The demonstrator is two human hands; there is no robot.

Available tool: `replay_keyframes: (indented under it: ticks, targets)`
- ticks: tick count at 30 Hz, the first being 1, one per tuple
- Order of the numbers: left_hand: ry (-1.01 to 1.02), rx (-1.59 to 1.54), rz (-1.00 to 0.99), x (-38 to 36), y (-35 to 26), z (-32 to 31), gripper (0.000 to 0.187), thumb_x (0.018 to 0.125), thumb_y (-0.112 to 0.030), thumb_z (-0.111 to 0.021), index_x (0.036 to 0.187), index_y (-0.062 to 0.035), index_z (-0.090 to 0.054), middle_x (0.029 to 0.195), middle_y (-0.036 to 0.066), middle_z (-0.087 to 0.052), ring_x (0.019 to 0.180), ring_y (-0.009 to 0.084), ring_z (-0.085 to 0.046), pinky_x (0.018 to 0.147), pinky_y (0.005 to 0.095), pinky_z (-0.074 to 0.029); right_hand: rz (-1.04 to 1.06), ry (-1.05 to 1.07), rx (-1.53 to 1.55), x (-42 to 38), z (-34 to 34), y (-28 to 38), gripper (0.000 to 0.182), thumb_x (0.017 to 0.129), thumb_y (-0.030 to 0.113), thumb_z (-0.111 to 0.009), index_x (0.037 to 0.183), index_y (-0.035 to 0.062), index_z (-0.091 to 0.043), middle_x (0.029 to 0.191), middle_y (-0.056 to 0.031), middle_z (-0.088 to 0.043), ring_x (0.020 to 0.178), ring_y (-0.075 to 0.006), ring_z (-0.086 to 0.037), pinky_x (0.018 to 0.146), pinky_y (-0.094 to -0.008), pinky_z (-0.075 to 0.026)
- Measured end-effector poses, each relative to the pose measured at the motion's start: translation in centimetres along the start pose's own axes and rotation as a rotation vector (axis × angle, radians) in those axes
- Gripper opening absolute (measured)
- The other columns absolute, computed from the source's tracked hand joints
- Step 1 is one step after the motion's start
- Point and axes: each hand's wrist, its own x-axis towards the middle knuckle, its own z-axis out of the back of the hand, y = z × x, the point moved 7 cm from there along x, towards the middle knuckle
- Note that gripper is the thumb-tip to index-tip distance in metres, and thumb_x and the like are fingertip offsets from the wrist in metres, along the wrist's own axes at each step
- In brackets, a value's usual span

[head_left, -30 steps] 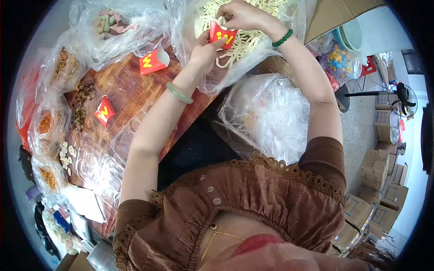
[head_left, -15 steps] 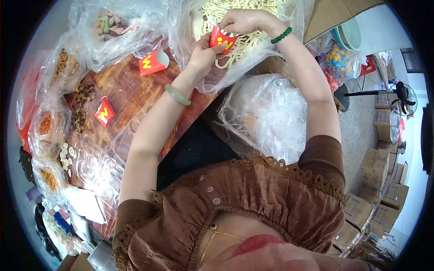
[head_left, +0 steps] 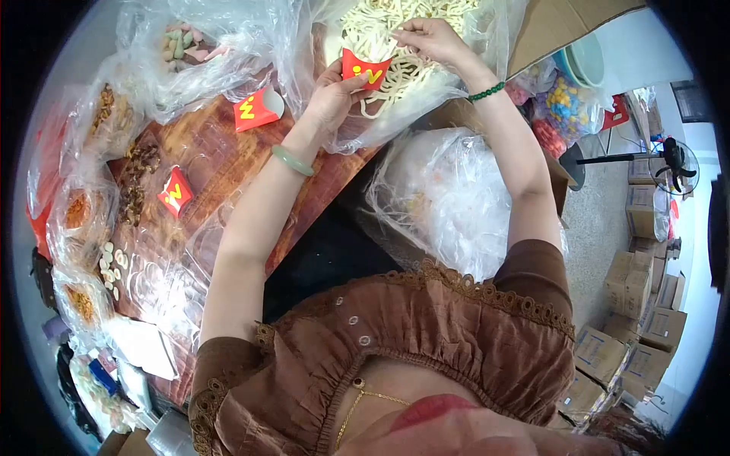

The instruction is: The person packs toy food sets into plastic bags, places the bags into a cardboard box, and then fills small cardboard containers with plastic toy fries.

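My left hand (head_left: pixel 332 95) grips a small red fry carton (head_left: pixel 363 70) with a yellow mark, fingers and thumb closed on its sides. Pale strips shaped like French fries (head_left: pixel 395 80) lie heaped in a clear plastic bag (head_left: pixel 365 137) behind and beside the carton. Just above the carton's right side, my right hand (head_left: pixel 437 42) has its fingertips pinched together over the heap; I cannot tell what is in the pinch. Another red carton (head_left: pixel 257 109), opened out, lies on the wooden table (head_left: pixel 201 133) left of my left hand. A smaller red carton (head_left: pixel 176 192) rests nearer me.
Clear bags with pastel pieces (head_left: pixel 182 44) and orange bits (head_left: pixel 80 209) line the table's far and left sides. White discs (head_left: pixel 114 266) lie at the left. A large plastic-wrapped bundle (head_left: pixel 449 201) sits below my right forearm. Cardboard boxes (head_left: pixel 631 285) stand at the right.
My right hand has moved back from the carton's mouth, slightly right. The carton in my left hand has turned more upright and shifted a little left, with pale strips now showing above its rim.
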Motion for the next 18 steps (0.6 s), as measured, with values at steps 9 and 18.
replay_keyframes:
  ticks: [9,18]
  targets:
    - [-0.020,0.026,0.035,-0.4,0.3,0.9,0.038,0.089,-0.001,-0.058,0.125,-0.0026,-0.047,0.119,0.012,-0.058,0.106,0.0234,-0.060,0.090,0.0377,-0.052,-0.003,-0.343,-0.447,2.1,4.9,-3.3,0.061,0.083,0.058,-0.061,0.105,0.0011,-0.066,0.082,-0.0046,-0.066,0.060,-0.0040,-0.050,0.053,-0.0195,-0.040]
    - [0.008,0.078,0.075,-0.5,0.4,0.0,0.036,0.091,-0.001,-0.055,0.126,0.0005,-0.046,0.122,0.015,-0.056,0.109,0.0262,-0.058,0.095,0.0412,-0.050,0.249,-0.256,0.202,0.6,0.0,0.6,0.029,0.088,0.026,-0.068,0.106,0.0032,-0.065,0.077,0.0018,-0.064,0.059,-0.0021,-0.047,0.053,-0.0169,-0.038]
